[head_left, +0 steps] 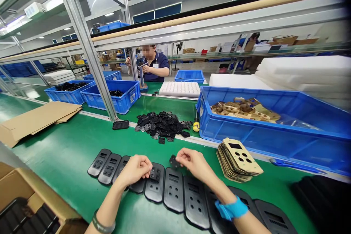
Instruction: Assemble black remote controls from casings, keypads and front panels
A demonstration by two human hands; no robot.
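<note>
A row of black plastic panels (174, 192) with slots and round holes runs across the green bench. My left hand (137, 170) is closed in a pinch at the edge of a small black button pad (155, 174), over the upper part of one panel. Between the thumb and fingers of my right hand (191, 161) is another small black button pad (173, 160), held above the neighbouring panel. Several panels to the left, such as this one (109, 169), have pads showing in their holes. Beyond my hands lies a loose heap of black pads (164, 126).
At right stand a stack of tan cut-out sheets (238, 161) and a blue bin (263, 131) holding tan scraps. A yellow-handled screwdriver (196, 127), blue pen (297, 166) and metal post (87, 44) are nearby. A co-worker (157, 65) sits opposite. An open carton (41, 197) is at lower left.
</note>
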